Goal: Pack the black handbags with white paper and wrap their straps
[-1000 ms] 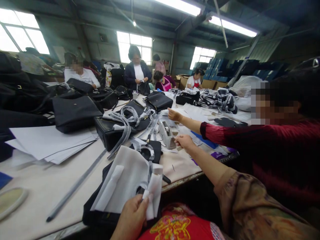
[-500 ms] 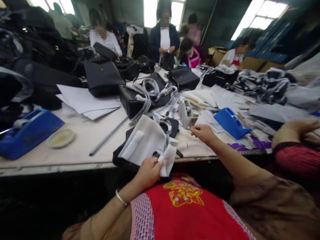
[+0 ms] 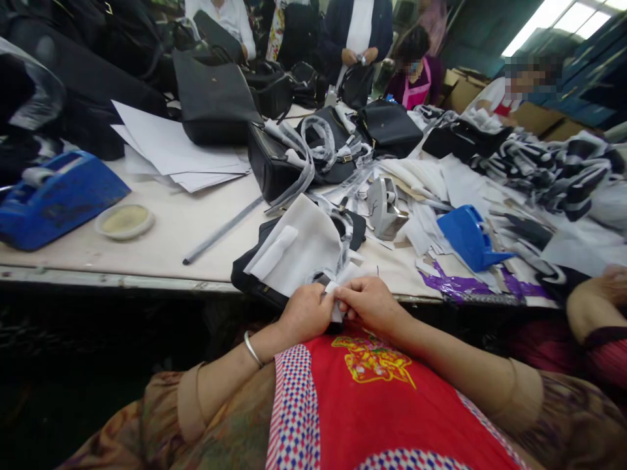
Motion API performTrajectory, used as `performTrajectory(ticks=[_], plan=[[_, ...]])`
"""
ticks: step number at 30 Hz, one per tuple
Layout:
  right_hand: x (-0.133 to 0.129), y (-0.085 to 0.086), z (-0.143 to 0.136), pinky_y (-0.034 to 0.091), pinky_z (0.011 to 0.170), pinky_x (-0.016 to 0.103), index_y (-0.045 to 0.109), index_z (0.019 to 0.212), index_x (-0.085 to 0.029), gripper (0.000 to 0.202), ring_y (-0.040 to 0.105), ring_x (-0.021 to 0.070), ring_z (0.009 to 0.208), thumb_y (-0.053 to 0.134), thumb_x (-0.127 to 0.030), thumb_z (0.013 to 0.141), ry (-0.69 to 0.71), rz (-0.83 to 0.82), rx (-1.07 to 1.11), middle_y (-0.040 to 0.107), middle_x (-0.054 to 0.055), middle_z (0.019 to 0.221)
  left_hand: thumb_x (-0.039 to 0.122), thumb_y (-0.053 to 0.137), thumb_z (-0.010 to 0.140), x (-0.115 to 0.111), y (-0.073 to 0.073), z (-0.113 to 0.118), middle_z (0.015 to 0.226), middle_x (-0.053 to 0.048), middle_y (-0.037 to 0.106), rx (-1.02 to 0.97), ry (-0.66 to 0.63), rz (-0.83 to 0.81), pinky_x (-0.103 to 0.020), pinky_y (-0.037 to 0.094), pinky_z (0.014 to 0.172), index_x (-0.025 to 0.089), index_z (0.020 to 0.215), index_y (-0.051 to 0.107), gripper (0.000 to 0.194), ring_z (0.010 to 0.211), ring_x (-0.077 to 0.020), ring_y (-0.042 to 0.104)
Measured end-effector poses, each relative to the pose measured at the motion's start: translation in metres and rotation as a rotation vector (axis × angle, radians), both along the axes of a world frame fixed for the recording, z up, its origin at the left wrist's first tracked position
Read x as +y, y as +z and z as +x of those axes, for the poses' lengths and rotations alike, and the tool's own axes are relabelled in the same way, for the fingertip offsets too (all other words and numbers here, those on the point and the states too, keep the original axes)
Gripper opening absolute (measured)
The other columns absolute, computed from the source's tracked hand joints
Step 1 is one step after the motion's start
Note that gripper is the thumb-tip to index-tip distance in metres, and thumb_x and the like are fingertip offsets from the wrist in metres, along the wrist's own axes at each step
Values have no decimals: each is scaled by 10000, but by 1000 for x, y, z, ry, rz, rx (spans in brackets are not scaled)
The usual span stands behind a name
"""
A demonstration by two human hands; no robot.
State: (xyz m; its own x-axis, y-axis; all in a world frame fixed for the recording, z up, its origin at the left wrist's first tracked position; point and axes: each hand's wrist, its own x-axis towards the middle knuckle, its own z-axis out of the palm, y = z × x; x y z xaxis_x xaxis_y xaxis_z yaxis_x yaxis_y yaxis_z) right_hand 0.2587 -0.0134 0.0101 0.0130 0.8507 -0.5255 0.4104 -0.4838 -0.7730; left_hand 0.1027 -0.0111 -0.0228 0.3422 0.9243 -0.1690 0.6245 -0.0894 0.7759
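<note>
Head view, down-forward (close), over table (image 3: 161,261)

I see table (image 3: 161,254) ahead, edge just before my hands. Left hand (image 3: 306,313) and right hand (image 3: 369,303) side by side at near edge, touching wrapped strap end (image 3: 337,287) between them. Bag with paper sheet (image 3: 298,251) on table just behind hands. Tape dispenser (image 3: 59,196) far left; small dish (image 3: 125,220) right of it; rod (image 3: 223,230) between dish and bag. Paper stack (image 3: 171,153) behind rod. Second dispenser (image 3: 385,205) behind right hand, third dispenser (image 3: 465,238) further right. Co-worker's hand (image 3: 595,303) at right edge.
</note>
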Motion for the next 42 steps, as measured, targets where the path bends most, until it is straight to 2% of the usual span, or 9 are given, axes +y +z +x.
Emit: performTrajectory(ticks=[7, 11, 16, 22, 27, 30, 35, 38, 42], plan=[[-3, -11, -6, 289, 340, 200, 550, 559, -177, 359, 433, 86, 333, 667, -397, 818, -174, -105, 48, 533, -11, 415, 310, 412, 954, -1, -3, 4, 795, -125, 709, 109, -16, 73, -317, 393, 632, 148, 783, 640, 328, 741, -228, 659], [2, -18, -10, 269, 330, 203, 507, 538, -188, 395, 413, 88, 316, 662, -409, 827, -197, -113, 62, 495, -25, 388, 286, 386, 962, -1, -2, 5, 821, -135, 721, 155, -36, 88, -330, 413, 637, 145, 809, 661, 345, 778, -254, 678], [0, -9, -7, 266, 339, 191, 531, 559, -175, 361, 421, 79, 333, 671, -374, 826, -156, -164, -2, 517, -24, 415, 294, 412, 953, -1, -3, 2, 833, -135, 725, 152, -30, 60, -324, 434, 660, 149, 807, 659, 321, 790, -248, 683], [-13, 3, 4, 287, 368, 180, 601, 610, -149, 294, 348, 51, 347, 710, -360, 782, -127, -215, 200, 432, -65, 387, 320, 448, 946, 0, -5, 2, 846, -138, 722, 104, -39, 44, -324, 447, 687, 155, 822, 652, 290, 813, -251, 681], [-14, 0, 3, 339, 372, 196, 607, 658, -146, 252, 344, 41, 375, 780, -323, 704, -211, -230, 290, 537, -49, 509, 315, 450, 945, 1, -4, 2, 794, -121, 709, 93, -38, 27, -317, 427, 656, 148, 817, 660, 297, 754, -236, 662], [-14, -6, 4, 333, 378, 205, 586, 630, -151, 273, 362, 47, 379, 785, -327, 692, -235, -242, 325, 530, -45, 500, 305, 459, 939, 2, -4, 1, 788, -108, 707, 60, -42, 15, -302, 412, 641, 143, 826, 669, 289, 736, -220, 653], [-16, -18, 6, 292, 391, 211, 595, 606, -142, 252, 430, 61, 394, 752, -328, 673, -217, -100, 345, 567, -18, 537, 342, 468, 933, 6, -2, -4, 617, -40, 647, -69, -47, -153, -270, 390, 560, 161, 778, 652, 300, 583, -175, 610], [-17, -17, 6, 289, 404, 209, 610, 640, -147, 193, 436, 66, 405, 700, -311, 687, -169, -47, 299, 571, -23, 546, 395, 459, 936, 7, 3, -8, 566, -13, 624, -187, -66, -290, -257, 410, 525, 173, 773, 628, 323, 537, -167, 607], [-15, -12, 9, 312, 429, 213, 621, 662, -157, 143, 435, 80, 426, 624, -276, 742, -45, 16, 178, 568, -25, 534, 413, 477, 923, 7, 9, -13, 542, 1, 616, -264, -71, -347, -244, 426, 521, 173, 765, 618, 320, 512, -153, 598]])
